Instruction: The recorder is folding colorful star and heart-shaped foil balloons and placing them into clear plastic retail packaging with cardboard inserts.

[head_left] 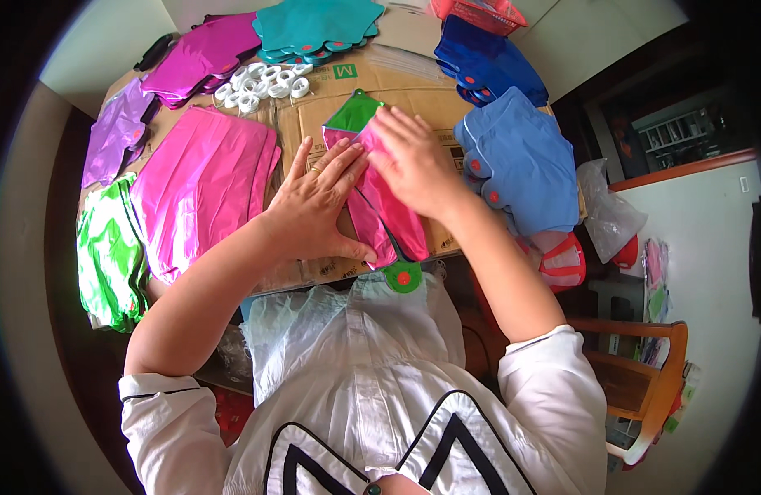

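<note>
A folded pink fabric piece with dark edging lies before me on cardboard. Its far end shows a green corner, and a round green tab with a red dot pokes out at the near end, over the table's edge. My left hand, a ring on one finger, rests on the left side of the piece, fingers stretched out and thumb spread near its lower end. My right hand lies flat over the upper right part, its fingers extended. The fabric beneath both palms is hidden.
Pink sheets and bright green fabric lie left; purple, magenta and teal stacks sit behind. White rolled strips are at back centre. Blue stacks line the right, near a wooden chair.
</note>
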Demonstrator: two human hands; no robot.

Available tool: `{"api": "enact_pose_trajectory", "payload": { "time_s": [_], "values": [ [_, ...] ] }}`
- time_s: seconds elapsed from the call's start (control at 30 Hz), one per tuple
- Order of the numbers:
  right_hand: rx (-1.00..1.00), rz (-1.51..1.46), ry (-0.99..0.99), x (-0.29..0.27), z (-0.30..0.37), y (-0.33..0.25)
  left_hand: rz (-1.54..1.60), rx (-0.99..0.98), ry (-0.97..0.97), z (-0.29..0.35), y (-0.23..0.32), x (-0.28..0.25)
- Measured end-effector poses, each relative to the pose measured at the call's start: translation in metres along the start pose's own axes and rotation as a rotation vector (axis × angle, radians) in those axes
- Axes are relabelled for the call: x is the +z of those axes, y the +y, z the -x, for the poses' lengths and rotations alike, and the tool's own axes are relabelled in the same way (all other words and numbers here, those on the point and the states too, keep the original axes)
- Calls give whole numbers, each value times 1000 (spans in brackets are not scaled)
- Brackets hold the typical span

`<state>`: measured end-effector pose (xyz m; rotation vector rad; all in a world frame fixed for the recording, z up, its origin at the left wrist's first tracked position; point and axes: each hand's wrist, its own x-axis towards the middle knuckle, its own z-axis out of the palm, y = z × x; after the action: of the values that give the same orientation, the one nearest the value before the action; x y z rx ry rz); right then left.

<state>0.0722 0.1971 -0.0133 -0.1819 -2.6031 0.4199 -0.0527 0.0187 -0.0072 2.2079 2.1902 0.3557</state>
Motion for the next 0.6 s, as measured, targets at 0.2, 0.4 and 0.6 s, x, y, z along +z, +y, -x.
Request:
{"api": "enact_pose_trajectory", "payload": {
  "time_s": [0.2,0.4,0.6],
  "values": [
    [59,135,-200,-5,40,-39,0,-67,-15,-2,3,-3],
    [41,179,-328,-22,74,-58,40,-89,-31,-6,5,-8],
    [226,-320,-236,-47,47,-40,1,-67,-82,-6,1,-5]
  ]
}}
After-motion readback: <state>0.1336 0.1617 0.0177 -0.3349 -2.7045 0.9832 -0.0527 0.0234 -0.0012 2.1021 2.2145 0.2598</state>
